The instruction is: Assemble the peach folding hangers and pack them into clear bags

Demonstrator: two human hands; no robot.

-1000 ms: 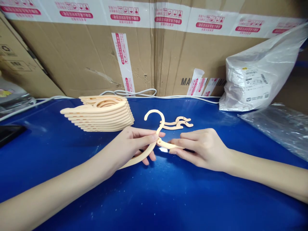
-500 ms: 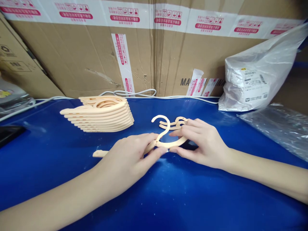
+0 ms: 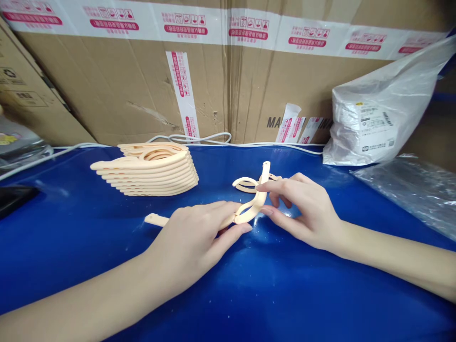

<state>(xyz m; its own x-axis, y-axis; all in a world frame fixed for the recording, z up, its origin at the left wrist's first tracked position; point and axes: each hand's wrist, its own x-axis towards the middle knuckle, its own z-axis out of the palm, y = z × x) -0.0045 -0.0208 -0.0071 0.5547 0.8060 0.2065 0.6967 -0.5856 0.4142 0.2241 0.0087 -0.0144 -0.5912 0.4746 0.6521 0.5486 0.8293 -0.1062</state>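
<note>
Blue tabletop (image 3: pixel 71 247) bears stacked hangers (image 3: pixel 149 171) beside the hanger (image 3: pixel 251 211) gripped by left hand (image 3: pixel 192 237) and right hand (image 3: pixel 302 211).

You have two hands in view, your left hand (image 3: pixel 192 237) and your right hand (image 3: pixel 306 213), and one folding hanger (image 3: pixel 251 211) between them. There is one stack of hangers (image 3: pixel 149 171) (about eight layers, though the edges run too close for a sure count). The loose hook pieces (image 3: pixel 275 177) behind your fingers can't be counted. You can count three cardboard boxes (image 3: pixel 124 90), two plastic bags (image 3: pixel 377 118) on your right, and one blue table (image 3: pixel 249 294).
</note>
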